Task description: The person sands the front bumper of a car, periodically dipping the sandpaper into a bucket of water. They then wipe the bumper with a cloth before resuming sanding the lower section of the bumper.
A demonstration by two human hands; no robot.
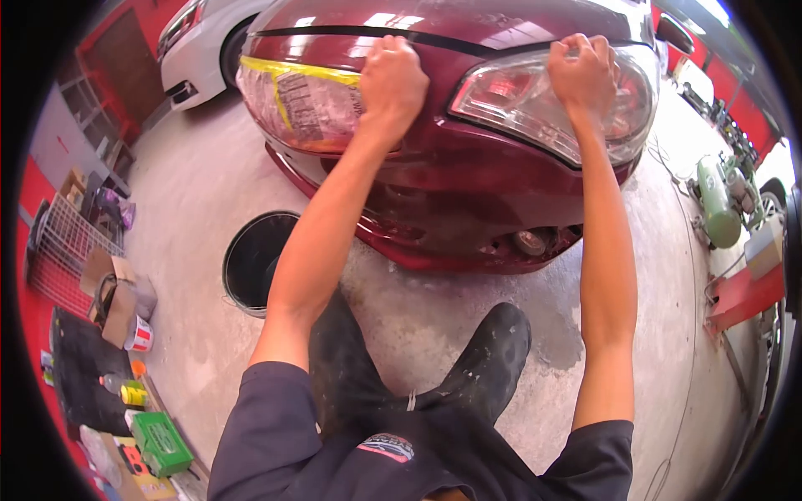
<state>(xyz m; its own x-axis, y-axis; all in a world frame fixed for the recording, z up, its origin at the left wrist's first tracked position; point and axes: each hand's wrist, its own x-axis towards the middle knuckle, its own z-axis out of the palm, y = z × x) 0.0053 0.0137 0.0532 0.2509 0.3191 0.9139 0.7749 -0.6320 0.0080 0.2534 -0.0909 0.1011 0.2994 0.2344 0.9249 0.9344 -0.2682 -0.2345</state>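
A dark red car faces me with its front end close by. My left hand is closed, fingers curled down, at the hood's front edge between the two headlights. My right hand is closed over the upper edge of the bare, hazy headlight, thumb and fingers bent together. Whatever either hand pinches is hidden or too small to make out. Left of my left hand, the other headlight is covered with printed paper, edged by yellow tape.
A black bucket stands on the concrete floor, left of my legs. A white car is behind at left. Along the left wall are a wire rack, a cardboard box and a green case. A green compressor stands at right.
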